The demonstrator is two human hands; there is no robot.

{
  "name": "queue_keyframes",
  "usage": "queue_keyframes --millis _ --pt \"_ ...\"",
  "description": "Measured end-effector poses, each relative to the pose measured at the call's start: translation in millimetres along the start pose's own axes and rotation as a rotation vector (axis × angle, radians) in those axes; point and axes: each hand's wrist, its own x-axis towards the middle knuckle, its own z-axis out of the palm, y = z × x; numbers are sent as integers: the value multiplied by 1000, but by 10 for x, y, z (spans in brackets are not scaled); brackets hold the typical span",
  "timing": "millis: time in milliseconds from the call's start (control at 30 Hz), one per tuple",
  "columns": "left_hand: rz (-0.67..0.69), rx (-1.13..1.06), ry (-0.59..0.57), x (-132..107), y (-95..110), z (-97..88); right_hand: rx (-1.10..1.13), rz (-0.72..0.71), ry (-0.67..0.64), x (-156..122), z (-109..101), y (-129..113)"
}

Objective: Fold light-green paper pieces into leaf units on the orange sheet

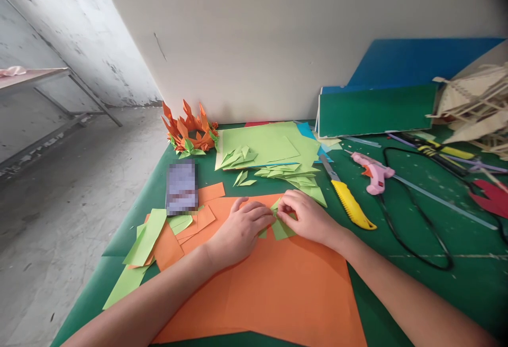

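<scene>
My left hand [242, 230] and my right hand [305, 216] meet over a small light green paper piece [281, 229] that lies on a large orange sheet [278, 289]. Fingers of both hands are curled and pinch the green piece at its top edge, pressing it onto the sheet. Part of the piece is hidden under my fingers. Behind the hands lie several folded green paper points [286, 173] and a stack of light green sheets [265, 143].
An orange and green folded paper crown [189, 131] stands at the back left. A phone [181, 187], orange and green scraps [159, 236], a yellow utility knife [349, 201], a pink glue gun [373, 170] with black cord, and green and blue boards [377, 109] lie around on the green table [436, 230].
</scene>
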Motion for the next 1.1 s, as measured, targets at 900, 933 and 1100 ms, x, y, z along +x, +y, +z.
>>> queue_keyframes --millis 900,933,1100 --pt "-37 95 -37 -14 69 13 163 75 -21 18 -27 46" --pt "-39 90 -38 -15 70 13 169 72 -22 9 -25 61" --pt "-38 77 -38 -25 69 20 222 47 20 -13 -8 99"
